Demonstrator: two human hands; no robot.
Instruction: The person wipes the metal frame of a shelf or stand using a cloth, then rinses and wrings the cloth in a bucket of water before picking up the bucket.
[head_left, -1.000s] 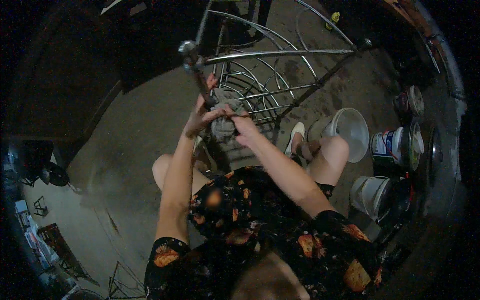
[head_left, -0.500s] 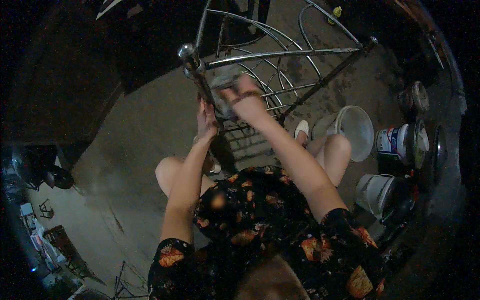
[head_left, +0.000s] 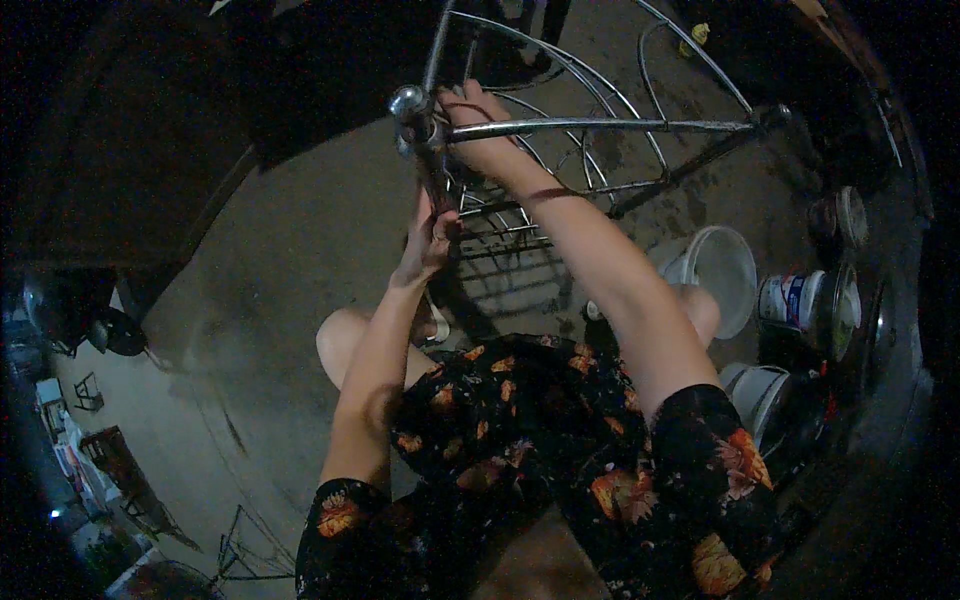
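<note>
A shiny metal rack (head_left: 600, 126) of tubes and curved rods lies tilted in front of me, a ball-shaped knob (head_left: 407, 100) capping its near left post. Low on that post my left hand (head_left: 430, 243) is closed, thumb toward me. My right hand (head_left: 478, 125) reaches behind the front crossbar, fingers curled close to the post's top, with a thin dark band on the forearm. The greyish cloth that showed in my right hand earlier is hidden behind the hand and tubes now. A grid of bars on the rack's lower part shows between my arms.
At the right stand a pale round tub (head_left: 722, 282), a white paint bucket (head_left: 792, 300) and another white bucket (head_left: 757, 400). A dark panel (head_left: 130, 170) fills the upper left. Far left are a dark pan (head_left: 120, 332) and a small stool (head_left: 88, 392). A yellow item (head_left: 694, 40) lies beyond the rack.
My right hand has moved up along the post and behind the crossbar, taking the greyish cloth out of sight. My left hand stays on the post. The rack sits slightly farther right in view.
</note>
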